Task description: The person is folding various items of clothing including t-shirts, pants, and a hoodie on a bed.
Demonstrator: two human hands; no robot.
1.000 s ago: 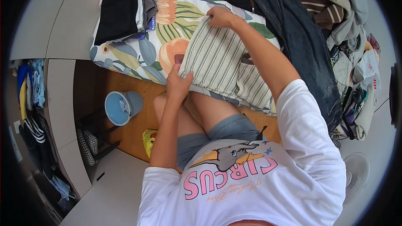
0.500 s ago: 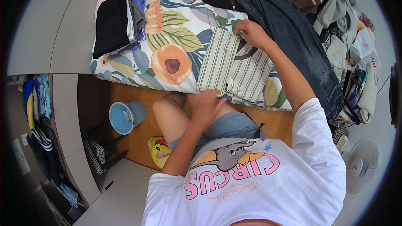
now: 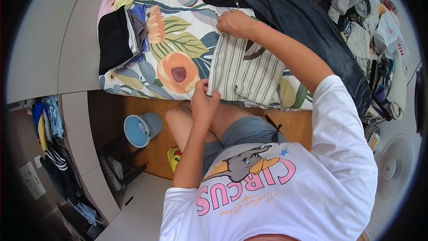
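Observation:
On the flower-print bed cover lies a folded cream garment with dark stripes (image 3: 256, 73), a curved dark brown band showing near its top. At its near left corner, my left hand (image 3: 205, 105) pinches the edge between thumb and fingers. My right hand (image 3: 237, 23) reaches across to the far left corner, its fingers closed on the cloth there. Part of the far edge is hidden under that hand. Dark blue jeans (image 3: 303, 31) are spread just to the right of the garment.
A stack of folded clothes with a black one on top (image 3: 117, 40) sits on the bed's left. Heaped clothes (image 3: 356, 9) cover the far right. Below the bed edge stands a light blue bin (image 3: 142, 129). A white fan (image 3: 394, 167) is at right, cabinets (image 3: 78, 129) at left.
My right hand has moved left along the garment's far edge to its left corner. My left hand has shifted left and up onto the near left corner.

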